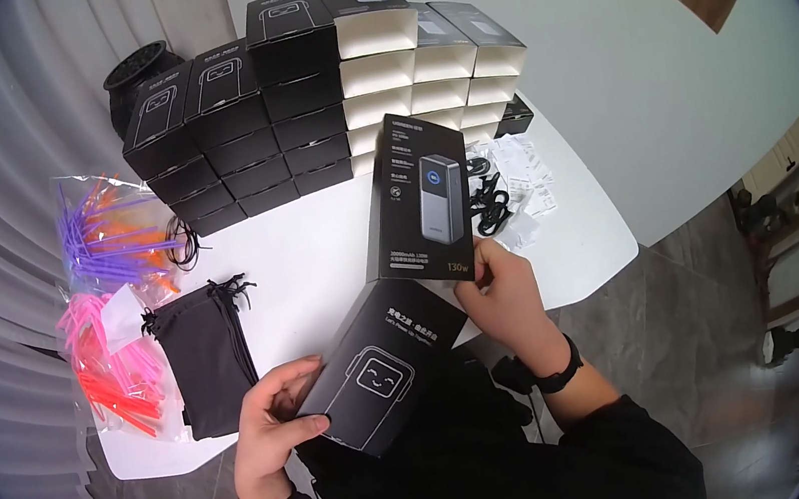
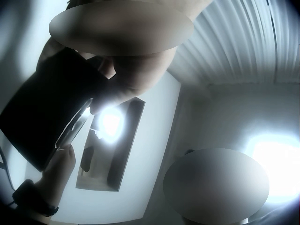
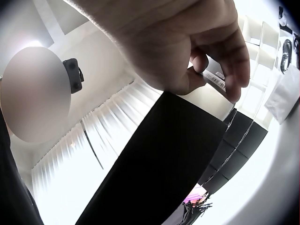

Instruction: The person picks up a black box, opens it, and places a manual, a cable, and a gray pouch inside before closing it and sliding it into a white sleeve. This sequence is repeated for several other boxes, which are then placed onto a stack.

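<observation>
My left hand (image 1: 275, 417) grips a black box (image 1: 385, 367) with a white line-drawn smiling face, thumb on its near side. The box is tilted, its far end right at the lower end of a black printed sleeve (image 1: 418, 197) that shows a power bank and "130W". At the sleeve's lower right corner, my right hand (image 1: 504, 296) pinches the edge between thumb and fingers. In the right wrist view, a barcode label (image 3: 214, 78) shows between the right fingers, and the black box (image 3: 159, 159) extends below. The left wrist view shows the box (image 2: 51, 103) dark, in shadow.
Behind stand stacked black boxes (image 1: 235, 150) and white-lined, open-ended sleeves (image 1: 381, 70). On the white table's (image 1: 289, 254) left lie bags of purple and pink strips (image 1: 112, 328) and black drawstring pouches (image 1: 202, 361). Black cables (image 1: 489, 202) and white papers (image 1: 523, 173) lie at right.
</observation>
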The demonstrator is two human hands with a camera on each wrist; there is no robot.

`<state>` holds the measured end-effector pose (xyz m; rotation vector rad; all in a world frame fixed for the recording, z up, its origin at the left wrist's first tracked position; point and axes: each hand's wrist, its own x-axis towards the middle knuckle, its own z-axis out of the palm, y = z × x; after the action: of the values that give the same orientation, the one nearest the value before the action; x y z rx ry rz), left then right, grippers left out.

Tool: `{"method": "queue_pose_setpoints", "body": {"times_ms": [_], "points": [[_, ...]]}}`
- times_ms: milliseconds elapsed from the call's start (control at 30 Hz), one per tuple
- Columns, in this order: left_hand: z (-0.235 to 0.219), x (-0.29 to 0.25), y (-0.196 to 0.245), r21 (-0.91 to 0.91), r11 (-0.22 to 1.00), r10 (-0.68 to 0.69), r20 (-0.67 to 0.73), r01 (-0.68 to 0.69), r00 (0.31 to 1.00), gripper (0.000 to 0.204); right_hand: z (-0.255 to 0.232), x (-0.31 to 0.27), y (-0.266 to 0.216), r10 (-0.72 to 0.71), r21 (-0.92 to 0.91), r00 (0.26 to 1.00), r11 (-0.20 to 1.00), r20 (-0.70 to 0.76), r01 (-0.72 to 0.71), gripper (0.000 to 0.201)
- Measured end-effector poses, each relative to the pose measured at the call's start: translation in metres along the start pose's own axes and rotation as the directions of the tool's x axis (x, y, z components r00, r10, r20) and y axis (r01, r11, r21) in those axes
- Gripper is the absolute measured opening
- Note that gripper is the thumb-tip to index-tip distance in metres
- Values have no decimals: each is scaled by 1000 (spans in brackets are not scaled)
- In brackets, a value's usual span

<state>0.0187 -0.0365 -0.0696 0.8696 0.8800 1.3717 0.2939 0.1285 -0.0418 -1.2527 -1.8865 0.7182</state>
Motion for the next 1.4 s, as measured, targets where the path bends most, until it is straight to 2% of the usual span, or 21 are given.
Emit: {"method": "queue_pose_setpoints", "body": {"times_ms": [100, 200, 267, 333, 400, 500, 600, 700, 767, 833, 900, 1000, 1200, 1300, 1400], "points": [[-4, 0, -3, -10, 1000, 3, -12, -3, 1000, 67, 3, -3, 4, -74, 95, 997, 993, -10, 74, 24], [-4, 0, -4, -23, 1000, -9, -15, 9, 1000, 67, 1, -7, 4, 70, 181, 993, 980, 96, -87, 23], [-4, 0, -4, -31, 999, -15, -14, 14, 1000, 67, 12, -8, 23, -17, 307, 999, 952, 30, 7, 19], [-3, 0, -3, -33, 999, -13, -13, 12, 1000, 67, 17, -8, 22, -12, 477, 1000, 878, -27, 23, 31], [-3, 0, -4, -29, 999, -13, -17, 13, 1000, 67, 20, -9, 1, 82, 680, 995, 733, -51, -26, 55], [-4, 0, -5, -26, 1000, -10, -22, 9, 1000, 67, 11, -8, -1, -10, 554, 999, 833, 42, -15, 78], [-4, 0, -6, -29, 1000, -7, -17, 6, 1000, 66, 11, -5, 11, -140, 317, 990, 941, 34, 122, 77], [-5, 0, -7, -5, 1000, -15, -63, 14, 998, 66, 14, -5, 25, -220, 571, 969, 813, 116, 116, 73], [-6, 0, -9, 0, 1000, -12, -87, 12, 996, 66, 20, -5, 46, -242, 403, 966, 896, 90, 187, 69], [-6, 2, -12, -15, 1000, 4, -84, -6, 996, 65, 23, -7, 53, -202, 351, 977, 921, 64, 167, 70], [-3, 4, -13, -12, 1000, 27, -94, -29, 995, 65, 31, -10, 51, -94, 431, 995, 900, 44, 66, 73], [0, 5, -15, -28, 999, 26, -127, -29, 992, 65, 35, -10, 12, 55, 785, 997, 620, -48, 3, 86], [3, 8, -18, -58, 998, 13, -144, -22, 990, 64, 32, -8, 21, 98, 829, 984, 530, 151, -180, 96], [7, 12, -18, -48, 999, 15, -157, -22, 987, 64, 36, -10, 29, 105, 831, 981, 521, 164, -195, 96], [5, 18, -21, -48, 999, 15, -135, -21, 991, 67, 34, -11, 32, 75, 793, 962, 551, 264, -260, 94]]}}
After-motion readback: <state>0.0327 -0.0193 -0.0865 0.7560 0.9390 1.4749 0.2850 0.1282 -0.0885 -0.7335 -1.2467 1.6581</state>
